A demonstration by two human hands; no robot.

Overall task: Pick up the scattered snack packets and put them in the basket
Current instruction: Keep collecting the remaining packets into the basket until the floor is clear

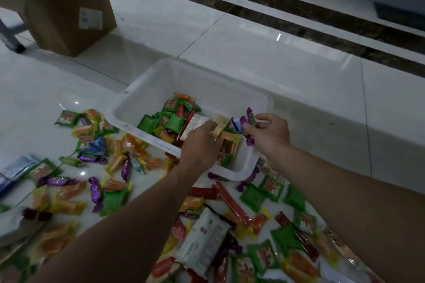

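Snack packets [115, 163] in green, orange, red and purple lie scattered over a glossy pale tiled floor [253, 53], spread from the left edge across the foreground to the lower right. A brown cardboard box [69, 14] stands at the upper left. In the middle sits a white plastic basket [197, 76], tilted in view, with a heap of packets already in its nearer half.

A long white packet [204, 243] lies in the foreground between the two forearms. The left hand [200, 142] is over the basket's near side, fingers curled around a tan biscuit packet [219, 127]. The right hand [271, 133] is over the basket's near right corner, fingertips pinching a small bunch of purple twist-wrapped sweets [249, 122] with a blue and white one [236, 125].

Most packets are not yet collected. The right hand's load is held only by a light pinch close to the rim, so a sweet could slip and fall outside. The light basket might also slide on the shiny tile if a wrist knocks it.

No writing is legible: the box's pale label [90, 18] and the print on the white packet are blurred.
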